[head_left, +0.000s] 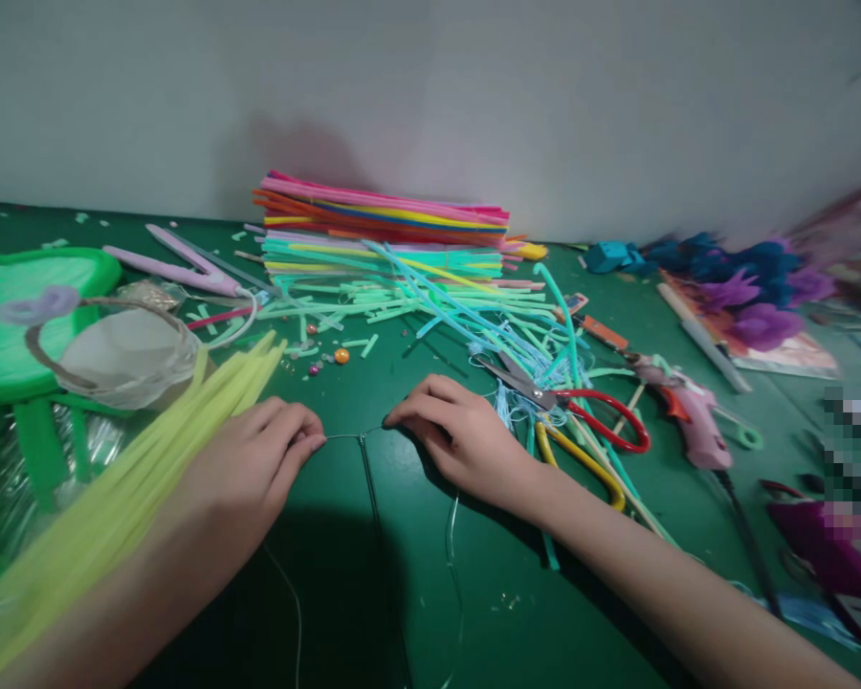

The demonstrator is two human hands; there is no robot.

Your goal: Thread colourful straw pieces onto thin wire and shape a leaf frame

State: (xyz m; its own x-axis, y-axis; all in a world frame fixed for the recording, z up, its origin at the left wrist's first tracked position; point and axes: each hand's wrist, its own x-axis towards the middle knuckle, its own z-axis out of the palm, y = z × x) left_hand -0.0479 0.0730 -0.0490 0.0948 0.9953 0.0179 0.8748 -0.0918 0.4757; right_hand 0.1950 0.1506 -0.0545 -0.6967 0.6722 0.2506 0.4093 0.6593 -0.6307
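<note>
A thin clear thread [341, 437] runs taut between my two hands, low over the green table. My left hand [269, 450] pinches one side of it between thumb and fingertips. On the other side, my right hand [455, 426] has its fingertips closed on the thread. Midway, the thread meets the top of a thin dark wire [371, 488], which looks doubled and runs down toward me. Whether the thread is knotted there is too small to tell. Loose thread ends hang below both hands. Yellow pipe cleaners [140, 488] lie beside my left forearm.
Red-handled scissors [607, 411] lie just right of my right hand, over cut pipe cleaners. Behind are bundled coloured pipe cleaners [387, 211]. A pink glue gun [689, 411] is at right. An orange bead [342, 356] and a clear bag [133, 354] are at left.
</note>
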